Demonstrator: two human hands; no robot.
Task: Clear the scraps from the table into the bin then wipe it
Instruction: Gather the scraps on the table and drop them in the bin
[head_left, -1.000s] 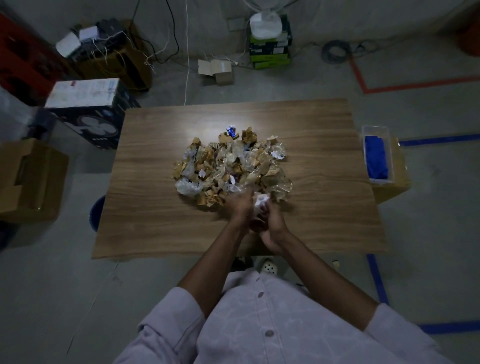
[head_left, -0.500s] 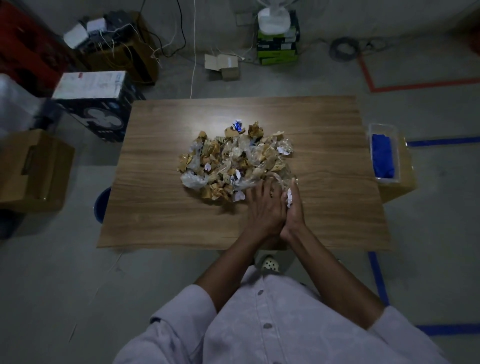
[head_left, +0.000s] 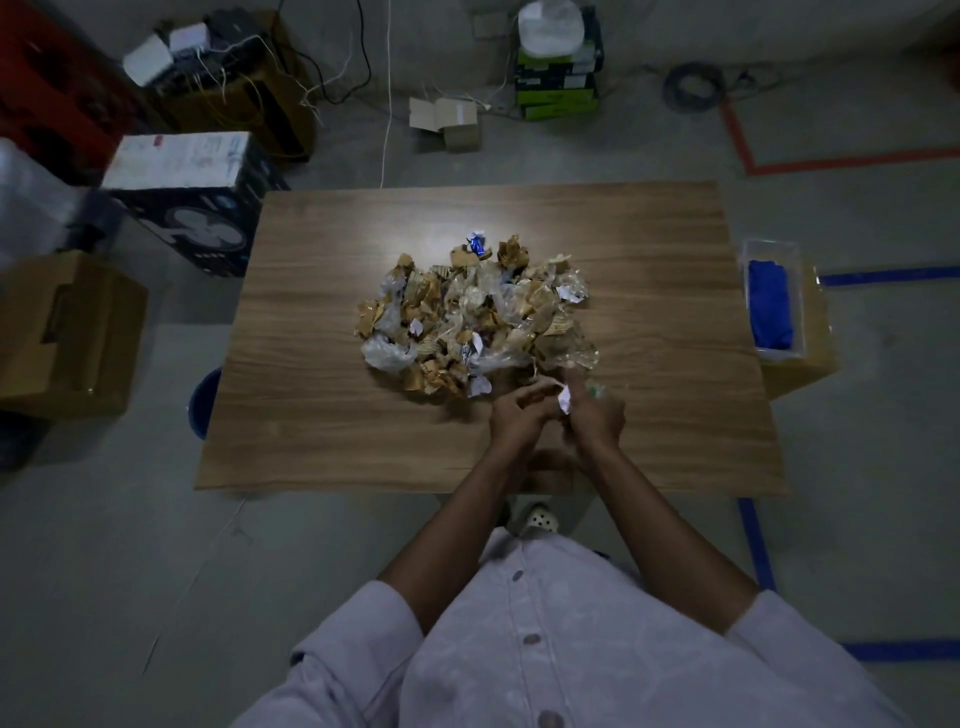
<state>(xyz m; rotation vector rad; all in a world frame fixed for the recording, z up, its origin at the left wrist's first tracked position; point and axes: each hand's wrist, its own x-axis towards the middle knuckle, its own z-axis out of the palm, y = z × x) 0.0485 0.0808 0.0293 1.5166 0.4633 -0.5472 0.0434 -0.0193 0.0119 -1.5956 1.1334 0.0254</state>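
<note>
The right hand (head_left: 597, 418) pinches a white scrap (head_left: 565, 401); the left hand (head_left: 519, 415) curls beside it, its hold unclear. The pile (head_left: 467, 322) lies just beyond both. Light scraps may slip from so small a grasp before reaching the bin (head_left: 203, 402), far left of them.

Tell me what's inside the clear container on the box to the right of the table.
A blue cloth lies inside the clear container, filling most of it. Anything beneath the cloth is covered, so it cannot be seen.
</note>
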